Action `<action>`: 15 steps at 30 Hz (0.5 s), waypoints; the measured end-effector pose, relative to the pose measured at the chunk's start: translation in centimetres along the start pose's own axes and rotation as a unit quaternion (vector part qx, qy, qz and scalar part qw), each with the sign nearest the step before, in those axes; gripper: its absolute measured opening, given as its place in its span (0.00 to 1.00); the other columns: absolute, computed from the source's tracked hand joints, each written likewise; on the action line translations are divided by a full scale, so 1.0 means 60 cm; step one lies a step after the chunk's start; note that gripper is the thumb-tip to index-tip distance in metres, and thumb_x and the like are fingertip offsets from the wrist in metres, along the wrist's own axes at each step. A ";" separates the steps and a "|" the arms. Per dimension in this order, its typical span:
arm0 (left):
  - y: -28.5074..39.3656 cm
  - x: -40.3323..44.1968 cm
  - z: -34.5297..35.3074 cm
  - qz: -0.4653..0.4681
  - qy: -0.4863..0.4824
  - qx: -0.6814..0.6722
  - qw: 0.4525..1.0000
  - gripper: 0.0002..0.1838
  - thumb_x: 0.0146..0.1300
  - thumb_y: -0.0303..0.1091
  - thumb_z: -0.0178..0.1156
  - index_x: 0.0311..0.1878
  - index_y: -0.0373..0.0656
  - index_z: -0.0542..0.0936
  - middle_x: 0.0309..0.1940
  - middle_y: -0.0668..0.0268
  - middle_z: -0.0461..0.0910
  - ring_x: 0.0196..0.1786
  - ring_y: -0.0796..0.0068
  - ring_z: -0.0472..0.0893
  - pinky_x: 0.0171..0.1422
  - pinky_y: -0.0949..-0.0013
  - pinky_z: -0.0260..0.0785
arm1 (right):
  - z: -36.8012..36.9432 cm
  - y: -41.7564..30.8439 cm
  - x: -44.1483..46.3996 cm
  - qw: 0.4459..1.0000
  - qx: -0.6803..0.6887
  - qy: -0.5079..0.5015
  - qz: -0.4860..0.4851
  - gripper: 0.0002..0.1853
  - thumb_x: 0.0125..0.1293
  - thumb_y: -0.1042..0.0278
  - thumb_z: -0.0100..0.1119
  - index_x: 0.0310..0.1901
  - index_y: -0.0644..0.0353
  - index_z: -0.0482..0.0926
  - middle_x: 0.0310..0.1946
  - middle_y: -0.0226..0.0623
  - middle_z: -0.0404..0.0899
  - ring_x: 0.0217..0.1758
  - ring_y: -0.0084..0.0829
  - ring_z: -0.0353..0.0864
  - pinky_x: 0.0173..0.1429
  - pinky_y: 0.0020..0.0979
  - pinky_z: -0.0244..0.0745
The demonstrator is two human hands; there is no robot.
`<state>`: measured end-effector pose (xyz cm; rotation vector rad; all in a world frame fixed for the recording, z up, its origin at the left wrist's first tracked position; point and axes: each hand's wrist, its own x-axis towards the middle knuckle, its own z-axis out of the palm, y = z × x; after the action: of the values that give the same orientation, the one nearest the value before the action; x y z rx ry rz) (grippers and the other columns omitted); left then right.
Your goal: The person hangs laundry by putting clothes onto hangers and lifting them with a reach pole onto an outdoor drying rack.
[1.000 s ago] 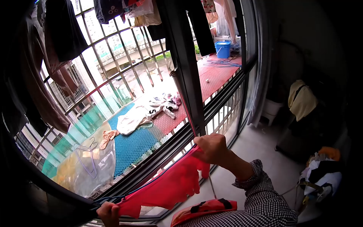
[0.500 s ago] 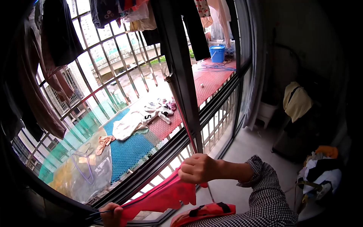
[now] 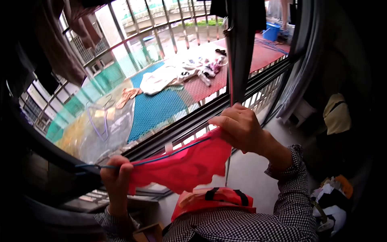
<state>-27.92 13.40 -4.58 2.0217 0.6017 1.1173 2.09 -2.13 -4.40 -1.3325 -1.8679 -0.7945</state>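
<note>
A bright pink-red cloth [image 3: 181,165] with a scalloped lower edge hangs stretched between my two hands. My left hand [image 3: 117,173] pinches its left end, where a thin blue cord [image 3: 161,157] runs along the top edge. The fingers of my right hand [image 3: 240,127] are closed on the cloth's upper right corner, close to the dark window post. Beneath the cloth, at my waist, is a red bag [image 3: 213,199] with black straps.
Beyond the sliding window track [image 3: 177,129], white clothes [image 3: 159,78] and a hanger [image 3: 98,123] lie on a barred ledge. A blue bucket [image 3: 271,31] stands farther right. Clothes [image 3: 332,201] are piled at the lower right; a pale yellow cloth [image 3: 338,114] hangs above.
The view has tilted down and shifted left. Both hands appear higher in the picture, and the cloth is spread wider between them, with more of the left forearm showing.
</note>
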 end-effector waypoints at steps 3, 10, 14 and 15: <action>-0.032 0.025 -0.014 0.137 0.044 0.095 0.985 0.23 0.62 0.51 0.57 0.26 0.38 0.74 0.17 0.69 0.69 0.22 0.82 0.68 0.26 0.76 0.58 | 0.007 0.016 -0.020 0.998 0.057 -0.009 -0.014 0.04 0.57 0.76 0.56 0.30 0.59 0.70 0.14 0.30 0.64 0.12 0.22 0.68 0.14 0.25 0.62; -0.166 0.025 -0.079 0.021 -0.003 0.145 0.989 0.24 0.65 0.51 0.52 0.25 0.37 0.75 0.17 0.66 0.71 0.21 0.78 0.69 0.26 0.73 0.60 | -0.001 0.016 -0.047 0.987 0.139 0.004 0.076 0.06 0.57 0.77 0.58 0.35 0.66 0.73 0.23 0.42 0.76 0.21 0.36 0.79 0.23 0.29 0.73; -0.112 0.043 -0.018 0.174 0.007 0.192 0.966 0.18 0.66 0.46 0.52 0.35 0.37 0.75 0.22 0.63 0.75 0.24 0.76 0.74 0.28 0.74 0.63 | 0.017 0.008 -0.049 0.988 0.123 0.008 0.095 0.06 0.57 0.77 0.59 0.35 0.66 0.73 0.22 0.42 0.77 0.22 0.37 0.80 0.24 0.30 0.74; -0.091 0.042 0.001 0.220 0.009 0.235 0.947 0.16 0.66 0.44 0.53 0.37 0.37 0.75 0.23 0.63 0.75 0.25 0.76 0.74 0.29 0.74 0.63 | 0.026 0.004 -0.051 0.989 0.115 0.011 0.093 0.06 0.57 0.77 0.59 0.35 0.66 0.73 0.22 0.42 0.77 0.22 0.38 0.81 0.24 0.30 0.74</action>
<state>-26.83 18.48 -7.60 2.6519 0.4652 1.3430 2.71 -2.42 -7.76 -1.3201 -1.7303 -0.4795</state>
